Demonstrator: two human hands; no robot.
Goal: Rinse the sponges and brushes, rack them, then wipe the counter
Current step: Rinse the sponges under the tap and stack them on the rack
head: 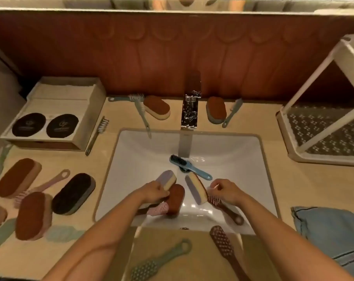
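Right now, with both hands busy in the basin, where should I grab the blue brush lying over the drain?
Take the blue brush by its handle, the bare end pointing lower right with the hanging hole, coming in from the right hand's side. The black bristles face up at the far left end, under the tap.

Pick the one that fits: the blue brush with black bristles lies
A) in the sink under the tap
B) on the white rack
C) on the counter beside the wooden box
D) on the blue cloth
A: the blue brush lies in the sink, over the drain just below the tap, ahead of both hands.
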